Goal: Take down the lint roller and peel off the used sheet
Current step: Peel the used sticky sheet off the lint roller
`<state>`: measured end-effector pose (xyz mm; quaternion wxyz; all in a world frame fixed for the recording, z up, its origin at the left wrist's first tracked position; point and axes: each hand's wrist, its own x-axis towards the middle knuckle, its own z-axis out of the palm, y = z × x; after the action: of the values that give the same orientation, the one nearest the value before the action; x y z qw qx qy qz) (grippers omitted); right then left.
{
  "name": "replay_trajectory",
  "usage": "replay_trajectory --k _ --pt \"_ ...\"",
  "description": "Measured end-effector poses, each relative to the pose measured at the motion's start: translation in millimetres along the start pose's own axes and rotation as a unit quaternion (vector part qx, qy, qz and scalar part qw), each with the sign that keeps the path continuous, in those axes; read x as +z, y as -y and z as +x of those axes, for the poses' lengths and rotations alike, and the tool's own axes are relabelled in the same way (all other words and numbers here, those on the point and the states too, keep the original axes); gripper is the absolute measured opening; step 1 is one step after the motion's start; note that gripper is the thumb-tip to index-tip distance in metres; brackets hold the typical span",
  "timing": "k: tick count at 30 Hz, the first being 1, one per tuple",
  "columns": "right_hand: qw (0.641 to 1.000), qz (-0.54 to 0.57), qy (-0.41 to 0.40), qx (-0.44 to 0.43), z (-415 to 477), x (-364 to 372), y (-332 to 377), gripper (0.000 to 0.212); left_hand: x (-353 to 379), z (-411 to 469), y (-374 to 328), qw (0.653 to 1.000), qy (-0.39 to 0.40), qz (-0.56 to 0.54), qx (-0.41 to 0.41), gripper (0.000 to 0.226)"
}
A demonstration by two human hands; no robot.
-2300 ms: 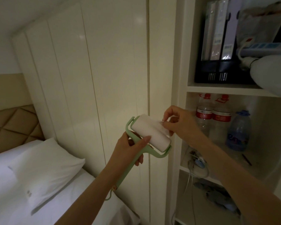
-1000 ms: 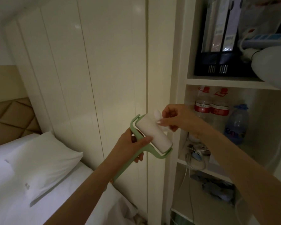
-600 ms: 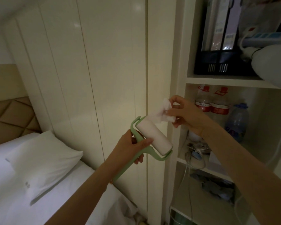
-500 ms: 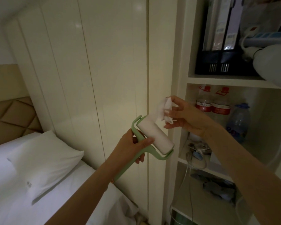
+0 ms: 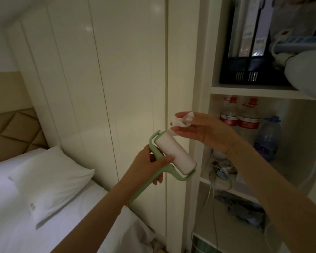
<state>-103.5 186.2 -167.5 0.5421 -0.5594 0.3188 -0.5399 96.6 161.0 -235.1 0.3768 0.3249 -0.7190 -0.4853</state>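
The lint roller (image 5: 173,155) has a pale green frame and a white paper roll, tilted with its far end up to the left. My left hand (image 5: 150,167) grips the green handle just below the roll, thumb resting against the paper. My right hand (image 5: 202,129) is above the roll's upper end and holds the used sheet (image 5: 181,120), a crumpled white piece bunched between thumb and fingers. Whether the sheet is still joined to the roll is hidden behind my fingers.
White wardrobe panels (image 5: 117,79) fill the background. An open shelf unit (image 5: 263,91) on the right holds water bottles (image 5: 244,117), black file boxes (image 5: 244,70) and cables. A bed with a white pillow (image 5: 49,179) lies at lower left. A bin (image 5: 204,245) stands on the floor below the shelves.
My right hand picked up the sheet's edge at the roll, pulled it upward off the roll and bunched it in the fingers. The left hand kept the roller nearly still.
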Motion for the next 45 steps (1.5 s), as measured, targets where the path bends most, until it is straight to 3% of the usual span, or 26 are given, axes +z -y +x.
replay_trajectory --k 4,7,9,13,17,19,24,28,34,39,42,45 --pt "0.986 -0.132 -0.094 -0.033 2 5 -6 0.027 2 -3 -3 1.000 0.011 -0.010 -0.003 0.033" --pt "0.940 -0.266 -0.182 -0.114 6 5 -12 0.023 4 -5 -4 1.000 0.023 0.000 -0.001 0.034" --pt "0.912 -0.323 -0.200 -0.152 7 3 -14 0.025 3 -5 -4 1.000 0.014 -0.003 0.000 0.035" --pt "0.872 -0.430 -0.147 -0.183 4 2 -19 0.016 -2 -5 -7 1.000 -0.003 -0.012 0.004 0.036" --pt "0.821 -0.536 -0.057 -0.189 4 -4 -23 0.054 -5 -5 -9 1.000 -0.006 -0.005 0.007 0.036" --pt "0.805 -0.565 -0.053 -0.174 7 -6 -25 0.053 -5 -6 -9 1.000 -0.005 -0.001 0.007 0.037" --pt "0.826 -0.523 -0.099 -0.183 11 -7 -25 0.001 -4 -6 -9 1.000 -0.001 -0.009 0.003 0.036" --pt "0.858 -0.470 -0.119 -0.170 5 -5 -22 0.019 -5 -7 -10 1.000 0.007 -0.013 0.011 0.036" --pt "0.909 -0.370 -0.104 -0.160 -3 2 -14 0.016 -4 -10 -13 0.999 0.023 -0.037 0.020 0.033" --pt "0.918 -0.358 -0.099 -0.141 -4 4 -7 0.011 -6 -9 -12 0.999 0.027 -0.037 0.027 0.021" --pt "0.917 -0.371 -0.097 -0.111 -4 -1 -7 0.034 -6 -9 -12 0.998 0.015 -0.045 0.029 0.021" --pt "0.924 -0.340 -0.120 -0.126 -2 0 -8 0.022 -6 -9 -13 0.998 -0.003 -0.052 0.024 0.020"
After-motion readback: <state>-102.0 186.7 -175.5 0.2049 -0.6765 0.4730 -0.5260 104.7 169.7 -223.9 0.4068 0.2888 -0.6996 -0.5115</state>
